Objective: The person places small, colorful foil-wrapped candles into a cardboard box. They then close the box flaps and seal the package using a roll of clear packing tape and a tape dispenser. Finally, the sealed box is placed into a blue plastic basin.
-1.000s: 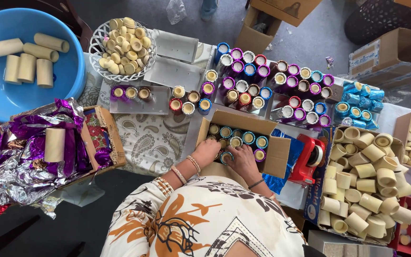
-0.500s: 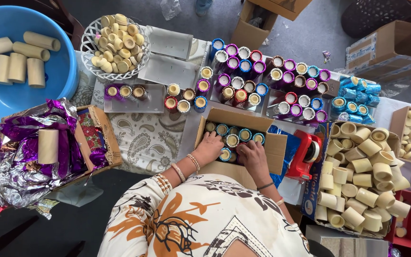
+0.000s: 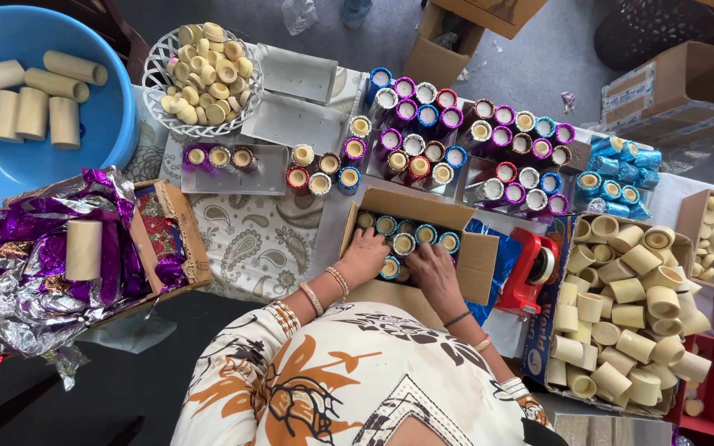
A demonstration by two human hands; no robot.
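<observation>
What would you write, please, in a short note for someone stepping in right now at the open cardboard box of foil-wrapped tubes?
Left hand: inside the cardboard box, fingers resting on the foil-wrapped tubes there; whether it grips one cannot be told.
Right hand: also in the box, over the tubes near its middle; grip unclear.
Things: one row of wrapped tubes stands upright along the box's far wall, with a few more under the hands.
Done: part of the box is filled.
Left: many wrapped tubes on trays beyond the box remain outside it; plain tubes sit unwrapped in a box to the right, beside a red tape dispenser.
</observation>
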